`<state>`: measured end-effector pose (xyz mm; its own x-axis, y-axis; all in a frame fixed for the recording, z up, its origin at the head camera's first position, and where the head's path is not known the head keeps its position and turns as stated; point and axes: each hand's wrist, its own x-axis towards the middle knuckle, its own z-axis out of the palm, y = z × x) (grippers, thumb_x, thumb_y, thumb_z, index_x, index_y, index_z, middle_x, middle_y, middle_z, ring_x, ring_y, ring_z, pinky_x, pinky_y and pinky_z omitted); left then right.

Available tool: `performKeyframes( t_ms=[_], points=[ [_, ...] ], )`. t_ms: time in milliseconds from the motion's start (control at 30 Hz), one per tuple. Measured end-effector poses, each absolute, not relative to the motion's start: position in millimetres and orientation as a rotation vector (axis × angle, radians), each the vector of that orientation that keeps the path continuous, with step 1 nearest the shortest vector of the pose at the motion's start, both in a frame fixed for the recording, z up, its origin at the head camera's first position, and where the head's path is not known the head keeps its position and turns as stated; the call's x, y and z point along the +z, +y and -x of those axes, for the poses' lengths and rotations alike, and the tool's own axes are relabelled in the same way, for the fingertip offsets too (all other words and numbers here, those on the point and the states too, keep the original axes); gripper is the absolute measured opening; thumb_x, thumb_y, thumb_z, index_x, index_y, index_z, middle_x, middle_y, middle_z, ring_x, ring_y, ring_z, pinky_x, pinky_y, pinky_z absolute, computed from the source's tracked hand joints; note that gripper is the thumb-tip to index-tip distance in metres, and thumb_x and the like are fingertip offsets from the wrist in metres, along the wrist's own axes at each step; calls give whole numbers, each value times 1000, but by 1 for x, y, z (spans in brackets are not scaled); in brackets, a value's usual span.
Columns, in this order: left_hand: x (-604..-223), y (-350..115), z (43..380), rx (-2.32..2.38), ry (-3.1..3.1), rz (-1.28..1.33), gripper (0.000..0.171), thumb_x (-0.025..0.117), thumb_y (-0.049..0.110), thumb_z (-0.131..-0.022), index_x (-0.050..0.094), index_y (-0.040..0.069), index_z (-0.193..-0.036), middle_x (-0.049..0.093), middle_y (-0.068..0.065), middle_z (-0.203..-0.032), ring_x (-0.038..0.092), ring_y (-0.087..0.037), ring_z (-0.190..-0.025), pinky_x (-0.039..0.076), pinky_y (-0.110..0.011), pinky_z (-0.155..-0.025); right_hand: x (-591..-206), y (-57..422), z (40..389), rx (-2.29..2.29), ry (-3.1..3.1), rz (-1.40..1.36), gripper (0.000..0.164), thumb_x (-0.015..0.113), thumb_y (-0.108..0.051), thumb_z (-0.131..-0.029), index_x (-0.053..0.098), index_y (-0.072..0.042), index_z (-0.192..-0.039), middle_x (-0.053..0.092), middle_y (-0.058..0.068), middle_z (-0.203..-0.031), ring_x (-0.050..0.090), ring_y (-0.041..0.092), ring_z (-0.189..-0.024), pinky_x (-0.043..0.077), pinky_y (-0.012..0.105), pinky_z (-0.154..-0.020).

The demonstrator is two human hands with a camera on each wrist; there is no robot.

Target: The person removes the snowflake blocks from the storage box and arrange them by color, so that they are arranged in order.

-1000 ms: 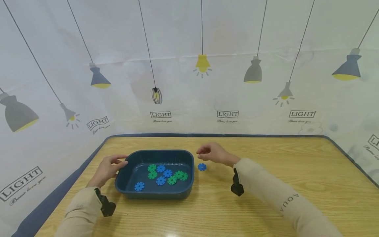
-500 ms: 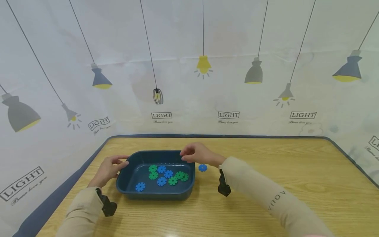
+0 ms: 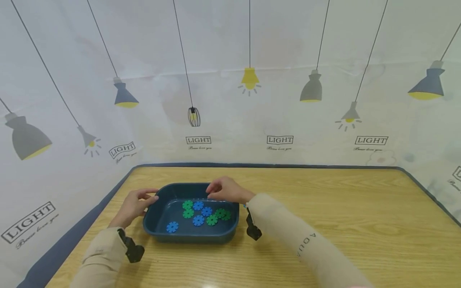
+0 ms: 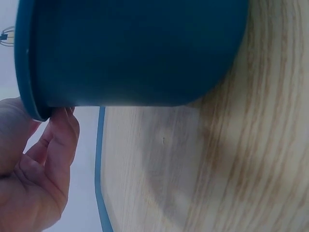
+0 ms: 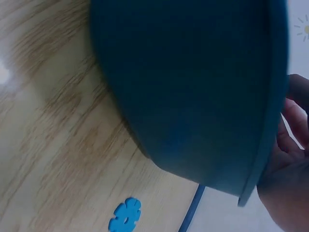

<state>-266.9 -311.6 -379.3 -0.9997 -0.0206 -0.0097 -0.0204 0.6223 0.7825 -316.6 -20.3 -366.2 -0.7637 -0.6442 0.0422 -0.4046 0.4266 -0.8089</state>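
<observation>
A dark blue plastic basin [image 3: 191,239] stands on the wooden table, holding several green and blue notched discs. My left hand [image 3: 132,206] grips its left rim, with the thumb over the edge and the fingers beneath, as the left wrist view shows. Over the basin's right back part hovers my right hand [image 3: 227,190], fingers loosely bent and no object visible in them. Among the discs, a blue disc [image 3: 172,227] lies apart at the front left and a green disc [image 3: 212,220] sits on the right side.
Outside the basin, a single blue disc [image 5: 130,208] lies on the table [image 3: 324,200], mostly hidden by my right wrist in the head view. A white sheet [image 3: 223,152] printed with lamps rises behind the table's dark-edged back.
My right hand has moved left, from above the table beside the loose blue disc to over the basin. The left hand keeps its hold on the rim, and the discs lie as before.
</observation>
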Motion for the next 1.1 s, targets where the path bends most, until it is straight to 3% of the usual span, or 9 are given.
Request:
performKeyframes(
  t_ms=[567,833,1100],
  points=[
    [-381,-311,265,-1379,-2833,-45,37,56,13,-88,51,-3,-120,54,-19,-96,56,-16,-72,51,-32,-57,-389,-46,317,-1124,2402,744,26,66,-6,-78,61,3,-102,62,7,-85,59,14,-72,49,23,-62],
    [-380,-312,267,-1385,-2829,-14,39,56,16,-88,50,-3,-121,54,-19,-96,56,-16,-73,50,-32,-56,-394,-49,317,-964,2481,718,27,70,-10,-76,64,-5,-102,62,4,-93,56,16,-87,46,27,-72],
    [-379,-313,269,-1397,-2825,-13,38,56,15,-87,50,-4,-120,55,-19,-95,56,-16,-72,51,-33,-57,-397,-52,319,-924,2479,694,24,71,-5,-74,66,-6,-97,62,4,-92,56,16,-88,45,27,-75]
  ],
)
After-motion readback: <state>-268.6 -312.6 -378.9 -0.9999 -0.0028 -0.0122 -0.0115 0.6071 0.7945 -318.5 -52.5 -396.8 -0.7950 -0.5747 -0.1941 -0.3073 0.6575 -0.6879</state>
